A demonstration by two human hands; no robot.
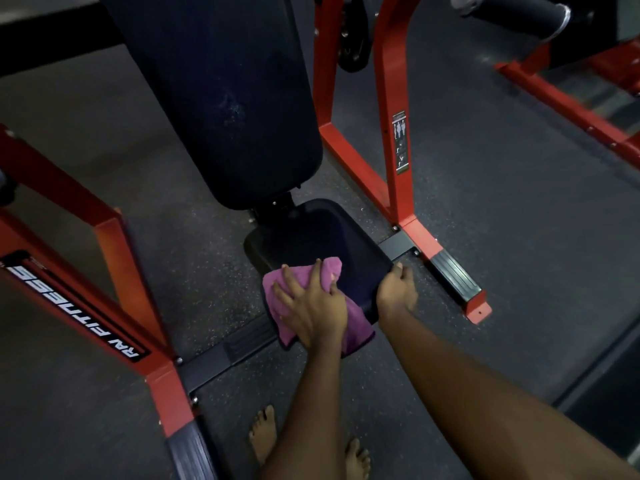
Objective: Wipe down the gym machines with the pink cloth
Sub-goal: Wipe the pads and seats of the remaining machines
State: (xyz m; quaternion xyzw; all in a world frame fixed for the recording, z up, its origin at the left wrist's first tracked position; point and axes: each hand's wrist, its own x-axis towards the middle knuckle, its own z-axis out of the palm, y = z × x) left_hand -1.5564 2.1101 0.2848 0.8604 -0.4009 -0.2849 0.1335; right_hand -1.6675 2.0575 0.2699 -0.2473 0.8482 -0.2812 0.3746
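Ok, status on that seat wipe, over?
Left hand flat on pink cloth, pressing it to seat pad. Right hand grips the pad's near corner. Nothing in the way.

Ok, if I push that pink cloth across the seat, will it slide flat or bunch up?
Likely floppy: the pink cloth drapes over the front edge of the seat pad and wrinkles around the left hand. Probably light; it may bunch unless pressed flat, as the spread fingers do now.

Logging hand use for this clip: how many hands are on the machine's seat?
2. The left hand presses the pink cloth onto the near left corner of the seat pad; the right hand grips its right edge. Neither is hidden.
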